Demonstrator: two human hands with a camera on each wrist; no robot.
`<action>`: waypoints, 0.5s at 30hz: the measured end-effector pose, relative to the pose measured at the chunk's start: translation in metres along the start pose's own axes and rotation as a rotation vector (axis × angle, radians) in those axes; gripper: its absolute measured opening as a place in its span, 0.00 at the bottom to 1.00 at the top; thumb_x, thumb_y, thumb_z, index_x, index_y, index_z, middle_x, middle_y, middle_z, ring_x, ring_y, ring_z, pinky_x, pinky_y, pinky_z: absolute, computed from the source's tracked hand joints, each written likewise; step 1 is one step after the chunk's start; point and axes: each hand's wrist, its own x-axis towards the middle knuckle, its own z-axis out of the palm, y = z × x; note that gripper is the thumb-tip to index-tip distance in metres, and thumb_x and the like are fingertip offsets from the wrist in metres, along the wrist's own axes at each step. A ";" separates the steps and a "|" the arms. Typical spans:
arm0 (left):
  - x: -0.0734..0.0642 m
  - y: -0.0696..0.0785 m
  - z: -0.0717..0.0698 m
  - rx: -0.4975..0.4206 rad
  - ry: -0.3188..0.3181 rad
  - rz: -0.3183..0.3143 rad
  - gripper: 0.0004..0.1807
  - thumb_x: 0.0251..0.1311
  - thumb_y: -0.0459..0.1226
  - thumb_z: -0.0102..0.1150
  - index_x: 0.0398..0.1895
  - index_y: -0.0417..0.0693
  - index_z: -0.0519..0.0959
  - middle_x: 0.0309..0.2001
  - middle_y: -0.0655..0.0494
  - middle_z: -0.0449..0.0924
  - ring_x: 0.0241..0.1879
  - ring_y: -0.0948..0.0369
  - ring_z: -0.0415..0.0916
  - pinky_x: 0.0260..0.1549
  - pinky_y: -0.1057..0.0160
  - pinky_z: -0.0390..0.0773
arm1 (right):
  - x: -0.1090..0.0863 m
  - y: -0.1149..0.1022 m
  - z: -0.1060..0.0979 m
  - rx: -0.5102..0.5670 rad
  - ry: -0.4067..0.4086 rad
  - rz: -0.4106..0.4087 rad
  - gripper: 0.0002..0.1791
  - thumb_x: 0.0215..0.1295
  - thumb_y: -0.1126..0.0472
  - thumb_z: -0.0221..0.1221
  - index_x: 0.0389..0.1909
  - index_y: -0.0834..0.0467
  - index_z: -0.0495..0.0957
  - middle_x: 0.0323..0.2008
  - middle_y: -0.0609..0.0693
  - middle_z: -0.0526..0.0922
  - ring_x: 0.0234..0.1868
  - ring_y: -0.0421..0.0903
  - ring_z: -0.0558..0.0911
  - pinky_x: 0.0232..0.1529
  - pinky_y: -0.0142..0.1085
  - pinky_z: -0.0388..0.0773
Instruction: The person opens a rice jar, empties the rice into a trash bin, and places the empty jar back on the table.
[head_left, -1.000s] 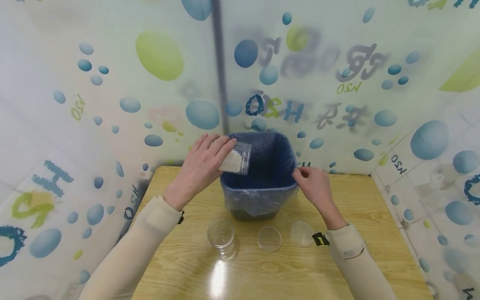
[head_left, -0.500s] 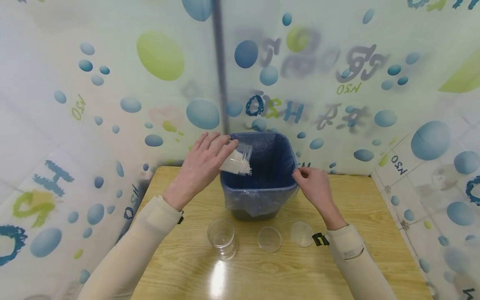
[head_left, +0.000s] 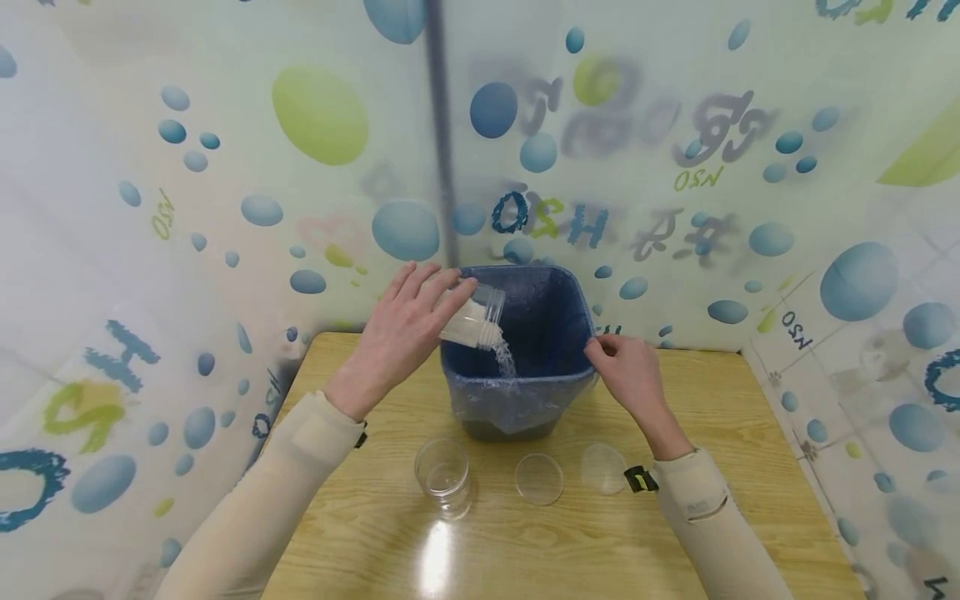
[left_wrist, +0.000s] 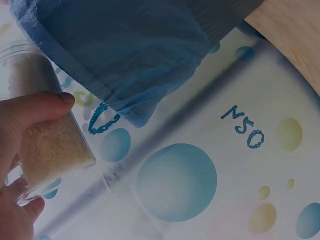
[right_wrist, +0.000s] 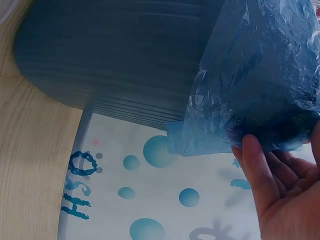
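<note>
My left hand (head_left: 401,325) grips a clear jar (left_wrist: 57,145) of small white, rice-like grains. The jar lies tipped on its side over the left part of a blue bin (head_left: 517,408), its mouth facing right and a little down. A stream of grains (head_left: 504,354) falls from the mouth into the bin. Thin bluish plastic, a bag liner (right_wrist: 260,65), is folded over the bin's rim. On the bin's right side, my right hand (head_left: 630,371) pinches the lined rim between thumb and fingers.
A clear empty jar (head_left: 442,471) stands on the wooden table (head_left: 517,550) in front of the bin. To its right lie two flat transparent discs, one round disc (head_left: 539,479) and a cloudier disc (head_left: 602,468) near the right wrist. Patterned walls (head_left: 330,108) enclose the table's back and sides.
The jar has tipped slightly further down. Grains have slid to its mouth and now pour into the bin. The right hand has stayed at the rim.
</note>
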 end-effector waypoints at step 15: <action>0.002 0.001 0.001 -0.011 0.000 0.020 0.40 0.55 0.24 0.71 0.72 0.49 0.70 0.67 0.43 0.72 0.67 0.44 0.67 0.74 0.44 0.59 | 0.001 0.000 0.000 -0.007 0.000 -0.001 0.18 0.73 0.54 0.54 0.29 0.59 0.85 0.18 0.47 0.75 0.20 0.47 0.71 0.27 0.39 0.66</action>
